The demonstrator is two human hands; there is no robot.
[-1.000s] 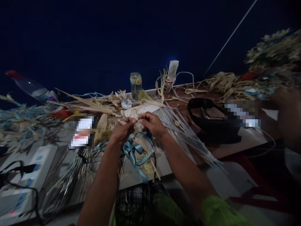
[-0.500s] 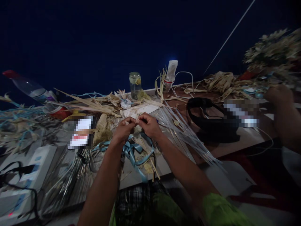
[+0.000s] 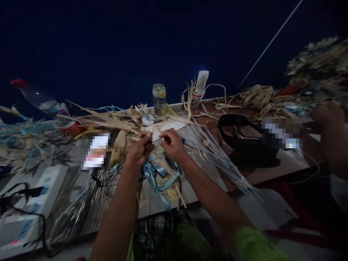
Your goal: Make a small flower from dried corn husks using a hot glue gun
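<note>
Over the middle of the cluttered table, my left hand is pinched closed with its fingers curled, on something too small to make out. Just to its right, my right hand is also closed, thumb and index finger together; what it holds, if anything, is hidden. A narrow gap lies between the fingertips of both hands. Behind them lies a white sheet with pale dry strips on it. Light blue ribbon lies looped below the hands. Clear thin sticks fan out right of my right hand.
A lidded clear bottle and a cup stand at the back. A red-capped bottle, a lit phone and a power strip are left. At right are a black band-shaped object and another person's arm.
My hands have moved apart from touching fingertips, the left one shifting slightly left and turning. The whole view has shifted a little.
</note>
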